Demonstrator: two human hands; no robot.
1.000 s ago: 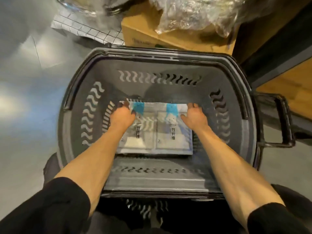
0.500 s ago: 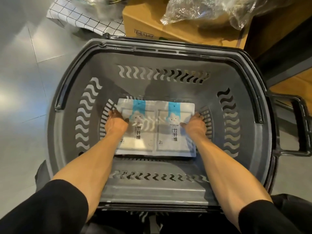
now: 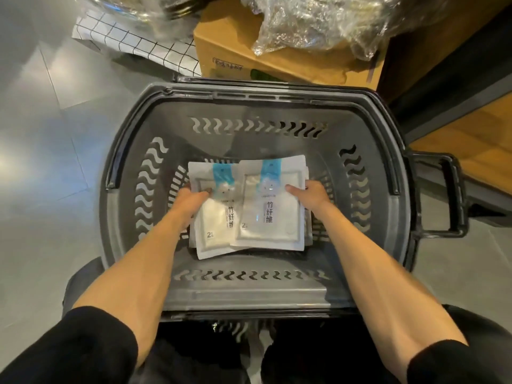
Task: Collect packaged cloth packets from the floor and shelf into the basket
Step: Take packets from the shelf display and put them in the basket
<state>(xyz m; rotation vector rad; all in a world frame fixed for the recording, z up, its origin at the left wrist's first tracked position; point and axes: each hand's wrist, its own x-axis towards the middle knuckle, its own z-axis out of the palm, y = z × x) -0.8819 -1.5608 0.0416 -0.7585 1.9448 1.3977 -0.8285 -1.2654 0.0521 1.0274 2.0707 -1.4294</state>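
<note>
down in a dark grey plastic shopping basket (image 3: 249, 91) with wavy slots in its walls, a person's two bare hands hold a packet each. the left hand (image 3: 191, 202) pinches the left edge of a flat white cloth packet with a blue band (image 3: 214, 231), thumb laid on its top face and fingers tucked out of sight beneath. the right hand (image 3: 314, 196) grips the right edge of a second flat white blue-banded packet (image 3: 270, 217) in the same way, thumb pressed on the front and fingers curled round the side. the two packets lie between the hands, printed faces up, and the right one overlaps the inner edge of the left one, which sits slightly tilted. more white edges show under them, close to the basket's bottom. black sleeves (image 3: 83, 347) are pushed up both forearms. beyond the basket's far rim stands a brown cardboard box (image 3: 230, 51) topped with crinkled clear plastic wrap (image 3: 318, 23), beside a white sheet with a black grid (image 3: 133, 42) on the grey tiled floor (image 3: 41, 162).
</note>
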